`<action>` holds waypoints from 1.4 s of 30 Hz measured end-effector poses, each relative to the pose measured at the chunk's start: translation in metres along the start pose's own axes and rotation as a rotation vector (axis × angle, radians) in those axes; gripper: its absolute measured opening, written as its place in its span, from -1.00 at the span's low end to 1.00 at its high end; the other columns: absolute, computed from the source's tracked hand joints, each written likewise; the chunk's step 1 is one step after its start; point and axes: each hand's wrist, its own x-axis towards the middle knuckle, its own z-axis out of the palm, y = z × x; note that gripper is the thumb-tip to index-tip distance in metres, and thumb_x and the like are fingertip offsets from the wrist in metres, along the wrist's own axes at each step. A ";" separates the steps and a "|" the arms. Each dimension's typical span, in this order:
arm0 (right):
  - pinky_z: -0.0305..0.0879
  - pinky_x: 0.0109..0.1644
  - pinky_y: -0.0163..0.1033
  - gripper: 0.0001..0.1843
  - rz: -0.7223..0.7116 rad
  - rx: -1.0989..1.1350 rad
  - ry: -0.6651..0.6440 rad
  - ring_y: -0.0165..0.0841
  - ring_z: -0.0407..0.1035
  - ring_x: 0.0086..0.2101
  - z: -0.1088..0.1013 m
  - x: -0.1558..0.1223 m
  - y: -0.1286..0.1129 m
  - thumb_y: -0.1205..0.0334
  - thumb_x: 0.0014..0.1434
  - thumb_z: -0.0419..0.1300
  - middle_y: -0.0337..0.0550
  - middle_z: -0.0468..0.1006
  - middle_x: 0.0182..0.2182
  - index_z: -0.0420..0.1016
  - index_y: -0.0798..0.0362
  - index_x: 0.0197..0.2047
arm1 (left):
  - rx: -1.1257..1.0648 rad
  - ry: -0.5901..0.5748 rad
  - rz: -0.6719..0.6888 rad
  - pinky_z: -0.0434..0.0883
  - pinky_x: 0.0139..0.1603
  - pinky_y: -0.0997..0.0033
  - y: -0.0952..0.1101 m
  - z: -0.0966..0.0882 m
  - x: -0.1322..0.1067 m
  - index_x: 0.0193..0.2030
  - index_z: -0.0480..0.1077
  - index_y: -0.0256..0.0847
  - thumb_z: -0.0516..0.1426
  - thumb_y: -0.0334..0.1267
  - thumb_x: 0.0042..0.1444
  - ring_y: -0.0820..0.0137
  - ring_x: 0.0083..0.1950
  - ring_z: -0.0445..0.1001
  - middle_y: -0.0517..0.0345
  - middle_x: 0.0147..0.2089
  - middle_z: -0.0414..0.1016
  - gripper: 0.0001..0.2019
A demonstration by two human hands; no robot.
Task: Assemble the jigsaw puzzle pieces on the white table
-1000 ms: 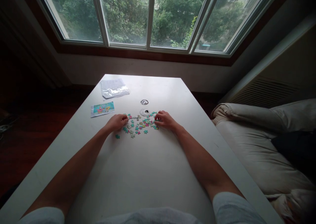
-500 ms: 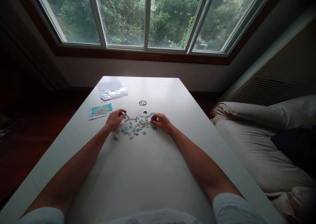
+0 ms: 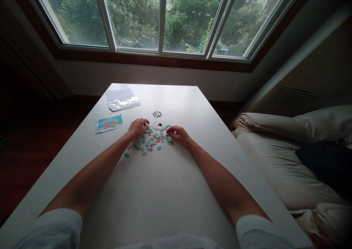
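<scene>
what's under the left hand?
The left hand rests over the left edge of the loose puzzle pieces on the white table. Pieces show beside its fingers; any beneath the palm are covered, and whether it grips one cannot be told.

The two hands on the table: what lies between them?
In the head view, loose puzzle pieces lie scattered on the white table between the left hand and the right hand. Both hands touch the edges of the pile.
</scene>
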 end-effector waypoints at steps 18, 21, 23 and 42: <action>0.22 -0.18 -0.23 -0.79 0.076 -0.235 0.150 -0.32 0.31 -0.32 -0.011 -0.002 0.013 0.43 -0.01 0.12 -0.21 0.50 -0.41 0.55 0.01 -0.35 | 0.066 -0.056 0.343 0.34 0.05 0.15 0.047 0.007 -0.044 -0.10 0.55 -0.06 0.19 -0.17 0.18 0.18 -0.02 0.37 0.03 -0.04 0.48 -0.82; 0.19 -0.08 -0.18 -0.85 -0.018 -0.315 0.087 -0.28 0.32 -0.27 -0.010 -0.003 0.004 0.40 0.06 0.18 -0.19 0.50 -0.37 0.55 0.00 -0.34 | 0.062 -0.044 0.331 0.35 0.03 0.17 0.045 0.008 -0.046 -0.15 0.54 -0.07 0.20 -0.18 0.17 0.18 -0.03 0.36 0.04 -0.08 0.48 -0.85; 0.16 -0.02 -0.14 -0.93 -0.086 -0.367 0.008 -0.26 0.31 -0.22 -0.008 -0.004 -0.004 0.31 0.12 0.25 -0.17 0.51 -0.33 0.57 -0.02 -0.30 | 0.049 -0.038 0.323 0.35 0.02 0.17 0.043 0.010 -0.046 -0.17 0.53 -0.08 0.21 -0.19 0.16 0.18 -0.04 0.36 0.04 -0.10 0.47 -0.87; 0.15 0.04 -0.12 -0.90 -0.123 -0.404 -0.150 -0.21 0.27 -0.14 -0.002 -0.007 -0.015 0.29 0.10 0.30 -0.13 0.49 -0.20 0.53 -0.04 -0.26 | 0.034 -0.046 0.256 0.36 0.05 0.17 0.043 0.011 -0.045 -0.08 0.54 -0.08 0.16 -0.22 0.18 0.18 -0.01 0.38 0.03 -0.08 0.49 -0.80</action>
